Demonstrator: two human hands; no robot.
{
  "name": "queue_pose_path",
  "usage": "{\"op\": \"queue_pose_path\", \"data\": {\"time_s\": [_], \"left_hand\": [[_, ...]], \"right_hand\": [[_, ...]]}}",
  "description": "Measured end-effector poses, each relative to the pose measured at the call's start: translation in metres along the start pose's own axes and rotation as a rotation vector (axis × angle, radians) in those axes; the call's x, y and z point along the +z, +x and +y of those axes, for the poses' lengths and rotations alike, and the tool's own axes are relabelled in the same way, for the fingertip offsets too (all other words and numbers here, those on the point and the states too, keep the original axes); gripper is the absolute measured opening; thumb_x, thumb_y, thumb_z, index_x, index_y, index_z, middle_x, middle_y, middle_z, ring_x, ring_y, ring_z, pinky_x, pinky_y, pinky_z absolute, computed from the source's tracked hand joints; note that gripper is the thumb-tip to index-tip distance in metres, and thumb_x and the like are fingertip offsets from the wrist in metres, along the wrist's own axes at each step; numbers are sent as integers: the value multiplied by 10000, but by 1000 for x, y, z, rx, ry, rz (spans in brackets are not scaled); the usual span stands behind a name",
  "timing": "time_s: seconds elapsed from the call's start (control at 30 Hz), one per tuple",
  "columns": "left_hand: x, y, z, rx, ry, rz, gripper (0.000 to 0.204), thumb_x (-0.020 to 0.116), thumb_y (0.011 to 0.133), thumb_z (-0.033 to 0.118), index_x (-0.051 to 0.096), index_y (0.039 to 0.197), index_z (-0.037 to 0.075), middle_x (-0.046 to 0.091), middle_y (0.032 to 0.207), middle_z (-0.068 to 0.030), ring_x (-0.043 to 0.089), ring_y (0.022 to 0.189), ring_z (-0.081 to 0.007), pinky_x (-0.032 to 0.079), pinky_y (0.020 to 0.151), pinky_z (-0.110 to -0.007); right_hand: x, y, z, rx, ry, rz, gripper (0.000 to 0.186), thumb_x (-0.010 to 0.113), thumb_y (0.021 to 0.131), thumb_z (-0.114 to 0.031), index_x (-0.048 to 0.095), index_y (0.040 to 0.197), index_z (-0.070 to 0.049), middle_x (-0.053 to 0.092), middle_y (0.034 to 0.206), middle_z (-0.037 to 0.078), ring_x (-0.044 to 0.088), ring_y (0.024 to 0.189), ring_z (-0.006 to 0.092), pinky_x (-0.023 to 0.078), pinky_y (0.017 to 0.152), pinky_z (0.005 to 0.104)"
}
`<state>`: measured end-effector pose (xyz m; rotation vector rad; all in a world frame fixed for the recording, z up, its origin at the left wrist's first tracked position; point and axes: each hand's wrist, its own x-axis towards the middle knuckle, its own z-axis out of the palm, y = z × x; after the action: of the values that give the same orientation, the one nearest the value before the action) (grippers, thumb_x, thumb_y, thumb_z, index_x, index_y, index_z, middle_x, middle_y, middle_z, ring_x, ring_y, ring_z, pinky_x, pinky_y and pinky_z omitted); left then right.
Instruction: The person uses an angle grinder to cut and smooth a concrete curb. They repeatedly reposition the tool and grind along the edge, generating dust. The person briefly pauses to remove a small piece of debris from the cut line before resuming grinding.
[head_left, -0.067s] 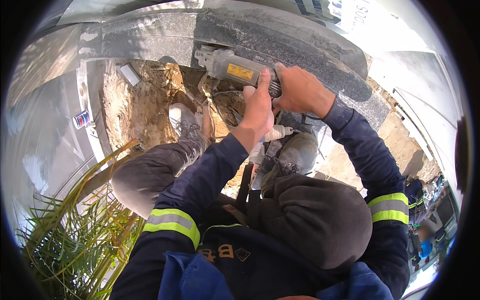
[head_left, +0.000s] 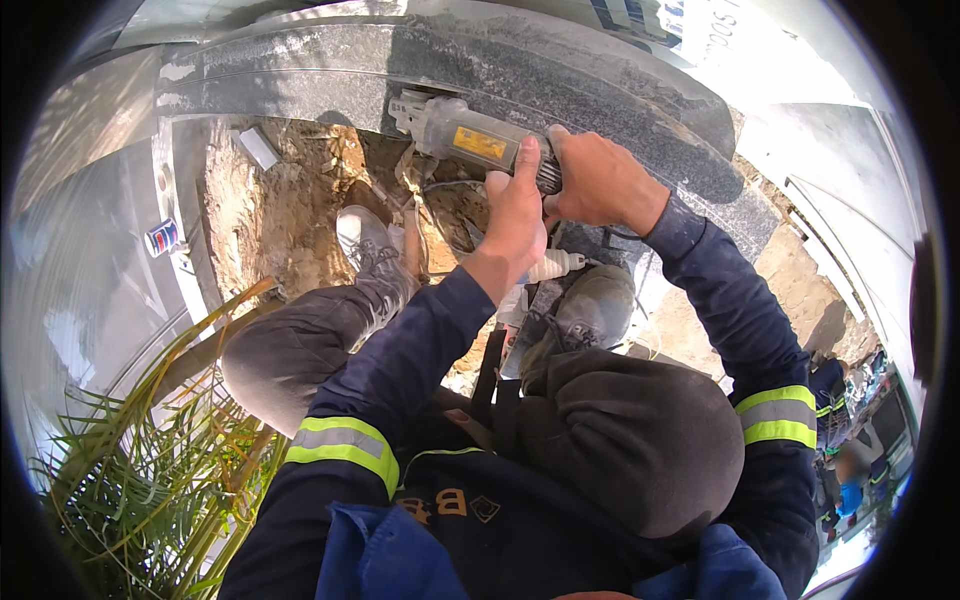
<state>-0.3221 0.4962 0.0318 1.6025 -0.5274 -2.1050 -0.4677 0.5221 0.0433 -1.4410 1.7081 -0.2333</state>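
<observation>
An angle grinder [head_left: 440,128], grey and dusty with a yellow label, lies across the dark speckled stone slab [head_left: 300,80]. Its head points left and rests at the slab's near edge. My right hand [head_left: 608,182] wraps round the rear end of the grinder's body. From below, my left hand [head_left: 515,218] closes on the same rear part, thumb raised along the casing. The undersides of both grips are hidden. Just below my left hand is a whitish ribbed piece [head_left: 555,265] with a thin cord at its tip; I cannot tell what it belongs to.
My dusty shoes [head_left: 362,235] stand on broken, sandy ground [head_left: 250,215] below the slab. Palm-like fronds [head_left: 150,480] spread at lower left. A small can [head_left: 162,238] is by the left wall. A loose pale block [head_left: 258,148] lies near the slab. Other people [head_left: 850,480] are far right.
</observation>
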Motion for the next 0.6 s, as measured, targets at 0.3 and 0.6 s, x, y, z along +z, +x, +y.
{"op": "queue_pose_path", "data": {"time_s": [0.3, 0.6], "left_hand": [[-27, 51, 6, 169, -12, -54, 424, 659, 1088, 389, 615, 1245, -2, 633, 1212, -65, 593, 1088, -148, 510, 946, -393], [-4, 13, -7, 11, -20, -144, 580, 680, 1063, 451, 394, 1349, 35, 558, 1300, -105, 608, 1168, -207, 562, 925, -455]], "right_hand": [[14, 47, 1, -33, -7, 46, 600, 868, 758, -325, 612, 1129, 70, 748, 981, 285, 737, 991, 481, 608, 867, 524], [-3, 4, 6, -6, -22, 7, 604, 872, 755, -322, 610, 1122, 81, 746, 965, 285, 741, 975, 474, 612, 843, 512]]}}
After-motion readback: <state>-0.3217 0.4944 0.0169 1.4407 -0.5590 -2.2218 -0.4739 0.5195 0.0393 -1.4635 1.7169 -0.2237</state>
